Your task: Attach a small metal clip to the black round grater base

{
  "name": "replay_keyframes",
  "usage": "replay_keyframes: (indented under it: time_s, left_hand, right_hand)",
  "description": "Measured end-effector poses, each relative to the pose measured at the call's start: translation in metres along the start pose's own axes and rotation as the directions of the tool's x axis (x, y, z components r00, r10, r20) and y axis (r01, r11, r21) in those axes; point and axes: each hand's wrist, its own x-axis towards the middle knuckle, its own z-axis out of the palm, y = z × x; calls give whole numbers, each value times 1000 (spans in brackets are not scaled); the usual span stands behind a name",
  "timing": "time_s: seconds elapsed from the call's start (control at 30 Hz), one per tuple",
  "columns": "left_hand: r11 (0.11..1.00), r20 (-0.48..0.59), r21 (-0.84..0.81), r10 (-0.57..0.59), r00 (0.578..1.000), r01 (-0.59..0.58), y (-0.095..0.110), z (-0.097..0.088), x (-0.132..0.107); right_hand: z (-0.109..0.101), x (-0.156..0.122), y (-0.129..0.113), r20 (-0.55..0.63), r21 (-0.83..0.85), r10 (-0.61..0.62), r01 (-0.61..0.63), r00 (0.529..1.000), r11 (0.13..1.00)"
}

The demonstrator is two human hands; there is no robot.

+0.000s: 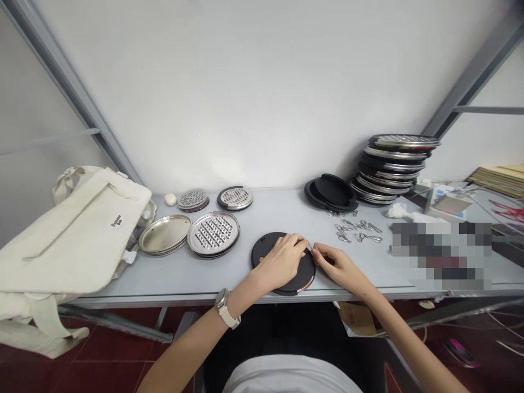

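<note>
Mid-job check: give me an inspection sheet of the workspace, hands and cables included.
Surface: grey table; one patch at right is pixelated.
Job's things: black disc under the left hand; small metal pieces lie loose to its right; graters at left, stack of discs at back right.
Clutter: white bag at left, crumpled tissue at right.
Hands: left over the disc; right hand at its rim, grip unclear.
Cables: white cables low at right.
Surroundings: white wall, metal frame, red floor.

The label [118,221] on the cream bag [73,234] bears illegible dark lettering [117,222].
</note>
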Motion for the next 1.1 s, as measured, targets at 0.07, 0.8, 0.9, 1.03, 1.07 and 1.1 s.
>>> replay_keyframes:
  time_s: [0.07,0.8,0.9,1.03,1.07,1.1]
  left_hand:
    - [1000,0,-4,-1,1000,1,0,0,0]
    - [1000,8,6,-6,1000,6,0,0,0]
    - [1000,0,13,2,1000,-2,0,0,0]
    - [1000,6,14,1,1000,-1,0,0,0]
    - [1000,8,13,0,1000,-1,0,0,0]
    - [1000,9,14,0,1000,0,0,0,0]
  right_hand:
    - [0,0,1,2,-6,-5,5,1000,1000]
    - [-2,1,0,1,44,40,-40,999,998]
    - [-1,1,2,-4,54,38,-37,999,998]
    - [-1,0,2,-14,59,40,-39,999,998]
    - [-1,0,2,-12,59,42,-41,999,997]
    - [-1,0,2,-11,58,43,-43,999,997]
